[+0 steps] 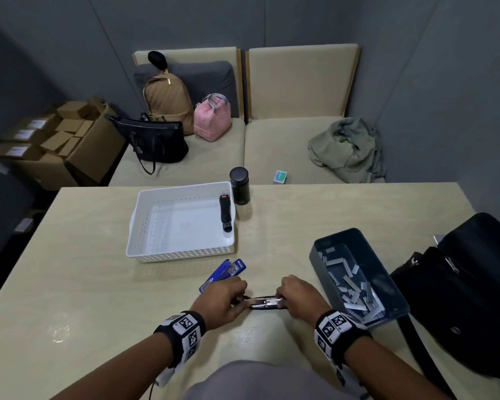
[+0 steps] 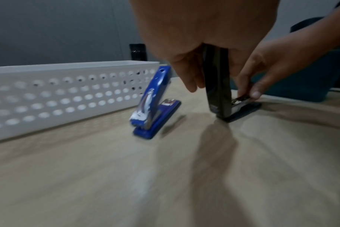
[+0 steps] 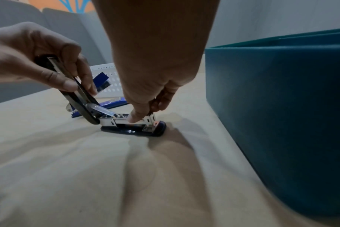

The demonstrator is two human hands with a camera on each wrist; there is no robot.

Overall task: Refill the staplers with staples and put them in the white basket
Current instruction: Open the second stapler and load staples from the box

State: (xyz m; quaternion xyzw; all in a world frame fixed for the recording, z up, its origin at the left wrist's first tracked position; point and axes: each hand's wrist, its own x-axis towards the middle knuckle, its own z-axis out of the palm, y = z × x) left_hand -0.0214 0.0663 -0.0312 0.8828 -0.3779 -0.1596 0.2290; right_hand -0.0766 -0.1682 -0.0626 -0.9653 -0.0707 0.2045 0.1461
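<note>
A black stapler [image 1: 264,302] stands on the table near the front edge, hinged open. My left hand [image 1: 238,298] grips its raised black lid [image 2: 217,86]. My right hand [image 1: 282,298] pinches the front of its metal magazine [image 3: 134,121] between thumb and fingers. An open blue stapler [image 1: 223,274] lies just behind my left hand. The white basket [image 1: 185,253] stands beyond it, with another black stapler [image 1: 225,212] inside along its right wall. To my right, a dark teal box [image 1: 318,255] holds several loose staple strips [image 1: 355,287].
A black cylindrical bottle [image 1: 239,186] stands behind the basket's right corner. A black bag [image 1: 468,284] lies at the table's right edge, close to the teal box. A sofa with bags and a green garment sits beyond the table.
</note>
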